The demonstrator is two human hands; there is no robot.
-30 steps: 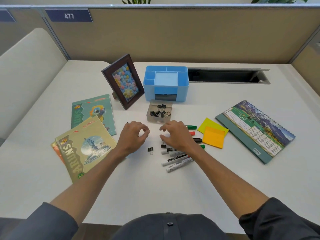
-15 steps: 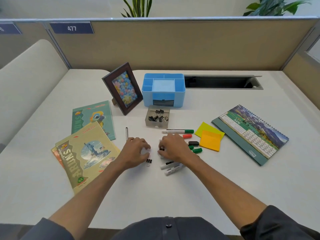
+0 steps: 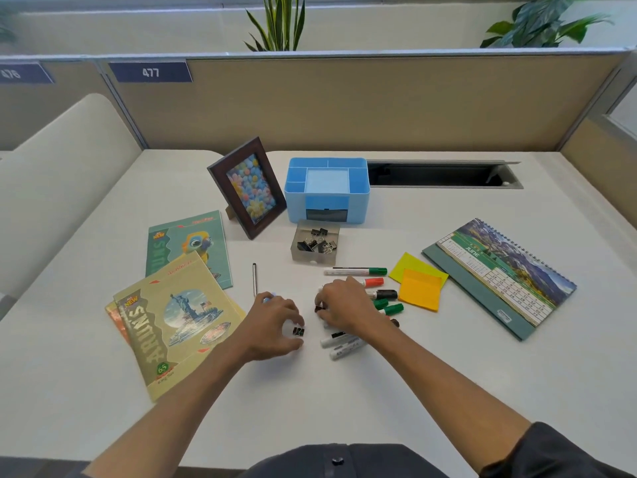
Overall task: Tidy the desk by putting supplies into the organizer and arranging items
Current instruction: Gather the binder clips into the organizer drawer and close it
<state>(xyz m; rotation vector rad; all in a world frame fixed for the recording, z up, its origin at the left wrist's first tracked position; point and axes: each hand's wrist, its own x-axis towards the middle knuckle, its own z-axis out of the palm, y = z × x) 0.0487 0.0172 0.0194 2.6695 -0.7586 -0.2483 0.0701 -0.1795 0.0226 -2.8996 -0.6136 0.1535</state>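
My left hand (image 3: 275,326) curls its fingers round a small black binder clip (image 3: 298,331) on the white desk (image 3: 448,367). My right hand (image 3: 344,307) pinches another small dark clip (image 3: 319,308) beside a heap of white markers (image 3: 341,345) with green, red and black caps. A grey drawer tray (image 3: 315,244) holding several black binder clips sits in front of the blue organizer (image 3: 327,189), whose drawer slot is open. A single marker with a green cap (image 3: 355,271) lies just behind my right hand.
A dark-framed picture (image 3: 247,187) leans left of the organizer. Notebooks (image 3: 172,322) lie at the left, a thin pen (image 3: 254,279) beside them. Yellow and orange sticky notes (image 3: 418,284) and a desk calendar (image 3: 499,274) lie at the right. A cable slot (image 3: 444,174) opens at the back.
Both hands have drawn back toward me from the drawer tray. The left hand has come down over the loose clip on the desk, and the right hand has closed on a second clip.
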